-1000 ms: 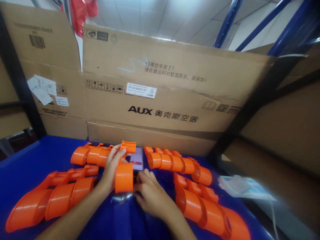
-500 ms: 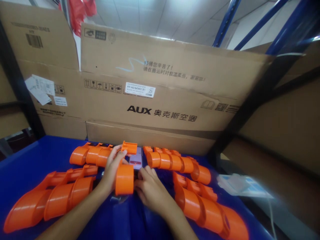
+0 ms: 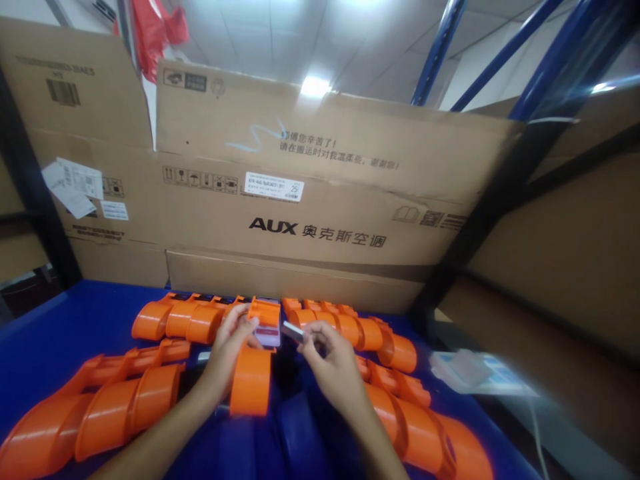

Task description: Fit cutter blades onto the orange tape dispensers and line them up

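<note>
On the blue table (image 3: pixel 75 320), between rows of orange plastic parts, the left hand (image 3: pixel 227 353) grasps one orange part (image 3: pixel 250 380) at its upper end, with the fingers curled around it. This part stands nearly upright in the middle of the table, just in front of the person. The right hand (image 3: pixel 333 363) pinches a small grey metal piece (image 3: pixel 293 331) between thumb and fingertips, close beside the top of the held part but, as far as I can see, not yet touching it.

I judge that the step in hand is fitting the small piece to the orange part. The next move would need the left hand to keep the part steady while the right hand lines up the piece carefully.

No open container with contents is visible. Behind the table stands a large cardboard box (image 3: pixel 310 200); it is closed or flattened, so I cannot tell what is inside. Some white and blue packets (image 3: pixel 475 373) lie at the right.
</note>
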Action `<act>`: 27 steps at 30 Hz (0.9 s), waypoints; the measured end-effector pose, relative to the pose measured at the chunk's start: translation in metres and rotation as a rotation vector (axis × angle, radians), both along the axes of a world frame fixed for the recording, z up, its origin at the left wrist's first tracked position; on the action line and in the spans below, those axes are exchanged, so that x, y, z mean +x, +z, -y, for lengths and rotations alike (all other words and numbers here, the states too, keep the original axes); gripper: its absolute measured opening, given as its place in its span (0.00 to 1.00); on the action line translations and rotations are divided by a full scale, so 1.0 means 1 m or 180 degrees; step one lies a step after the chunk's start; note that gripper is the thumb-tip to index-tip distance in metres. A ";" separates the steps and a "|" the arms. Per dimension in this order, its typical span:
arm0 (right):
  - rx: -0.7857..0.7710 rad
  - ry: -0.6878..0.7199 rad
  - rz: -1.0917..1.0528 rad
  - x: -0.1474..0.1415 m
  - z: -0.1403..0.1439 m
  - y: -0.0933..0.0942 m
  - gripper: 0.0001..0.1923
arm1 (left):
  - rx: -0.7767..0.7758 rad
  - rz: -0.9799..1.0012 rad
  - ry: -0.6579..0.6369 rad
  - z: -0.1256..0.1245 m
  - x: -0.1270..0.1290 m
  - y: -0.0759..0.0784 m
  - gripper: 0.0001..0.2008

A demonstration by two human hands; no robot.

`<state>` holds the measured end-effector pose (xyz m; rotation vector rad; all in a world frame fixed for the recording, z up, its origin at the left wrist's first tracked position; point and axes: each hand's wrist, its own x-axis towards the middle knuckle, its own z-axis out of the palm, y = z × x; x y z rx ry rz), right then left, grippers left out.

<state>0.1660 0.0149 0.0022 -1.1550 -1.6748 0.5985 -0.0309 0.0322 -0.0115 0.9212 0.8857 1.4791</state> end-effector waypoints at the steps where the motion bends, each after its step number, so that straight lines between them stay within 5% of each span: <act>1: -0.0031 0.0029 -0.0222 0.000 -0.001 0.000 0.11 | -0.0003 0.0007 -0.0019 0.001 0.002 -0.001 0.23; 8: -0.0060 -0.0028 -0.1082 -0.003 0.000 0.005 0.17 | -0.0131 0.0061 -0.0091 0.001 0.007 -0.008 0.25; 16: -0.0086 -0.0175 -0.1327 0.002 -0.001 0.004 0.16 | -0.0134 -0.0043 -0.0010 0.001 0.005 -0.009 0.24; 22: -0.0525 0.0637 -0.0583 -0.004 -0.001 -0.008 0.12 | -0.0053 -0.0009 0.0137 -0.005 -0.007 -0.003 0.27; 27: -0.0505 0.0647 0.0181 -0.010 -0.003 -0.022 0.07 | -0.0056 -0.0035 0.0184 -0.005 -0.006 -0.002 0.26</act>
